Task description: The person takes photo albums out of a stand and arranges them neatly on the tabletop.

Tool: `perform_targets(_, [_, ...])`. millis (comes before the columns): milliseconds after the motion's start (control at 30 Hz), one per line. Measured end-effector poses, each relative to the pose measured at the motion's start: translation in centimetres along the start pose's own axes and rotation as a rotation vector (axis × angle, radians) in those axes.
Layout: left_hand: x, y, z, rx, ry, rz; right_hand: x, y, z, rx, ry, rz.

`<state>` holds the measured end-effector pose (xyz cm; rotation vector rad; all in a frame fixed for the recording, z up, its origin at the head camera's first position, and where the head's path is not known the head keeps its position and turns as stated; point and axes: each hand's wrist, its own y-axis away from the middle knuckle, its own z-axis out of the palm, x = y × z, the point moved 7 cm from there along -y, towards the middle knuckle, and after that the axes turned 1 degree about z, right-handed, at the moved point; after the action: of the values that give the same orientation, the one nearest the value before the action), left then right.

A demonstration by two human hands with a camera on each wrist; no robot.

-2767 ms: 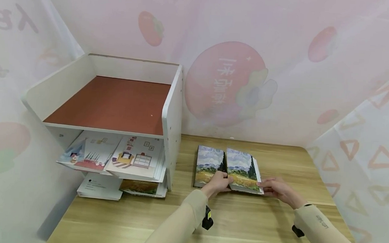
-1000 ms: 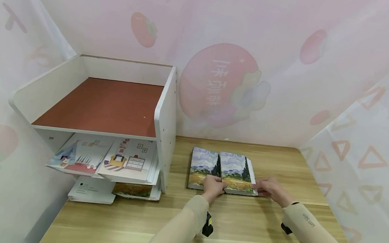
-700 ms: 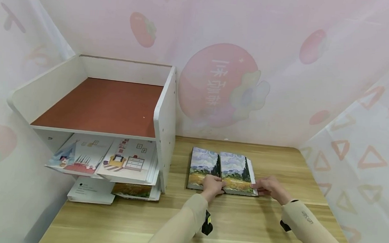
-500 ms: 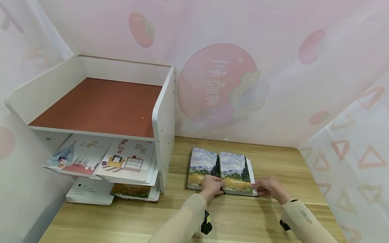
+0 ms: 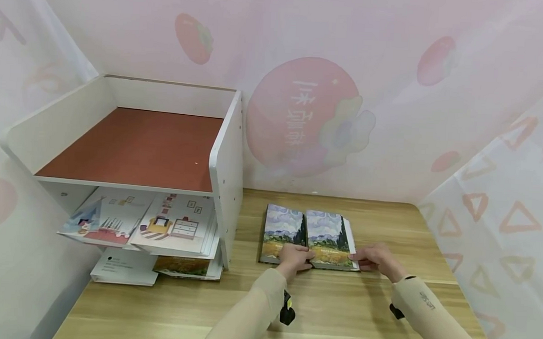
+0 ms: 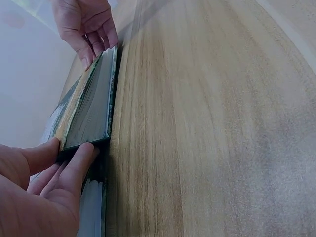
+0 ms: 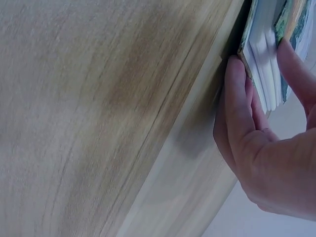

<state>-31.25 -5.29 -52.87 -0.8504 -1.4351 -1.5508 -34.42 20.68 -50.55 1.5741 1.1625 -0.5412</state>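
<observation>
Two thick books lie side by side on the wooden table, with matching covers of a painted landscape. My left hand pinches the near left corner of the right book, at its spine. In the left wrist view, the thumb sits on the cover and a finger lies along the lower edge of the spine. The left book is partly hidden behind this hand. My right hand grips the right book's open side, thumb on the cover and fingers at the lower edge. White page edges show between them.
A white shelf unit with a red-brown top board stands at the left. Its levels hold several picture books and, lower down, a white book. A printed curtain hangs behind the wooden table.
The head view has shifted slightly, so the shelf and books appear farther left. Both hands keep hold of the right book, which has hardly moved beside the left one.
</observation>
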Motion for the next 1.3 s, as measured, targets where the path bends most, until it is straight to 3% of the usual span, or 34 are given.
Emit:
perform_targets(100, [-0.30, -0.30, -0.11, 0.010, 0.011, -0.025, -0.08, -0.02, 0.02, 0.003, -0.008, 0.002])
perform_targets(300, [-0.56, -0.49, 0.06, 0.008, 0.013, -0.040, 0.08, -0.30, -0.53, 0.102, 0.052, 0.036])
perform_targets(733, [-0.59, -0.40, 0.06, 0.000, 0.013, -0.038, 0.07, -0.50, -0.26, 0.107, 0.094, 0.040])
perform_targets(1300, [-0.86, -0.58, 0.14, 0.016, 0.047, -0.049, 0.10, -0.72, -0.05, 0.185, 0.170, 0.073])
